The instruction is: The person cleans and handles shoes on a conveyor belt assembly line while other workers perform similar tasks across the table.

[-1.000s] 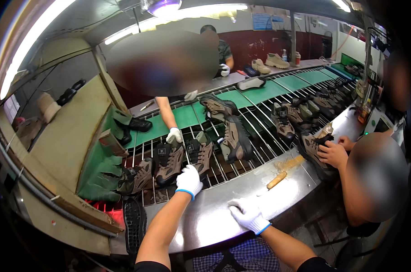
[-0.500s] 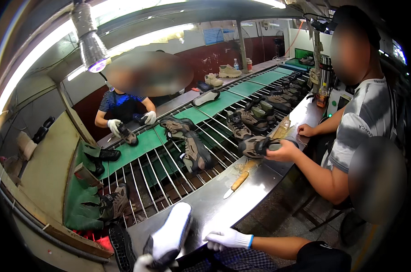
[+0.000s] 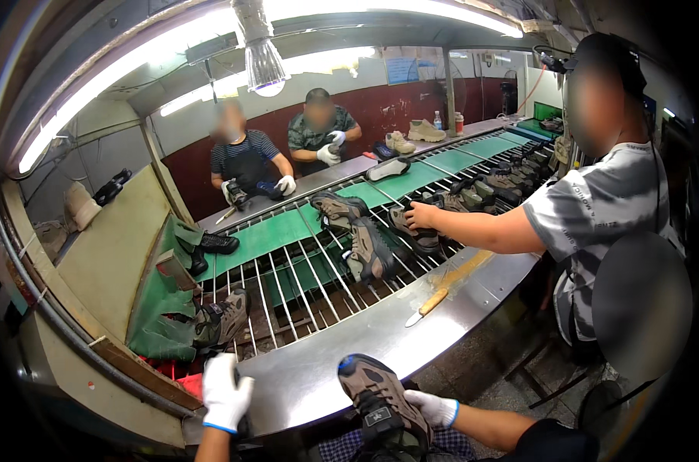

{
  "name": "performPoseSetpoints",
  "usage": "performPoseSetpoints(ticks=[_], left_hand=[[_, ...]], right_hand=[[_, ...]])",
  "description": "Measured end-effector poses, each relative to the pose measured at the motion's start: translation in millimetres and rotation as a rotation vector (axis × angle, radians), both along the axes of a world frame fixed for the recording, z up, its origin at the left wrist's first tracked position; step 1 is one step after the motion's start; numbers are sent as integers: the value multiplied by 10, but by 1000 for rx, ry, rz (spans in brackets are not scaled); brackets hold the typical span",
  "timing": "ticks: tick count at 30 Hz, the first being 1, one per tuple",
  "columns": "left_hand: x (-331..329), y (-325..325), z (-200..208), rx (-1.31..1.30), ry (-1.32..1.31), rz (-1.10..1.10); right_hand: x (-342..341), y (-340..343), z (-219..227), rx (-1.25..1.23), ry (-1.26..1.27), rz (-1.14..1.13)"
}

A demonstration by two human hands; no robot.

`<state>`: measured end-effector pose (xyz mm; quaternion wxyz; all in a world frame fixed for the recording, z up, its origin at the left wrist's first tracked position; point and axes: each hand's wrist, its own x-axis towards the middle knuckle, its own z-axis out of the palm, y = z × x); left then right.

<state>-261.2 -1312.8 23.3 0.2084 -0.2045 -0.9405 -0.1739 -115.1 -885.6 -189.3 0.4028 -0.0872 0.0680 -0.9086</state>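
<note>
My right hand [image 3: 435, 408], in a white glove, grips the side of a brown-and-black sneaker [image 3: 374, 396]. The shoe is at the bench's front edge with its laced upper facing up and its toe pointing away from me. At the left end of the bench my left hand [image 3: 226, 391], also gloved, is stretched out with the thumb apart. Beneath that hand a dark edge shows, mostly hidden, and I cannot make out what it belongs to. Beyond the left hand, another brown sneaker [image 3: 224, 316] lies by a torn green sheet [image 3: 158, 319].
A metal bench [image 3: 318, 377] borders a rod conveyor [image 3: 288, 289] with green mats and several shoes. A wooden-handled knife [image 3: 428, 306] lies on the bench. At right a co-worker's hand [image 3: 422, 217] touches a shoe on the rods. Two people work across, under a hanging lamp [image 3: 264, 65].
The sneaker has passed from my left hand to my right and now shows its upper instead of its sole. My left hand has moved to the bench's left end. The co-worker has reached onto the conveyor.
</note>
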Motion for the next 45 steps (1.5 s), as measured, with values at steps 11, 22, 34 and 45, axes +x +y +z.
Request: performPoseSetpoints(ticks=[11, 22, 34, 45], left_hand=[[-689, -592, -474, 113, -580, 527], [-411, -727, -549, -89, -477, 498], [678, 937, -695, 518, -518, -185], [671, 1412, -786, 449, -252, 165]], right_hand=[[637, 71, -165, 431, -180, -253], [-616, -314, 803, 119, -161, -238], [-1542, -54, 1614, 1533, 757, -88], [-2991, 2091, 809, 1201, -179, -1425]])
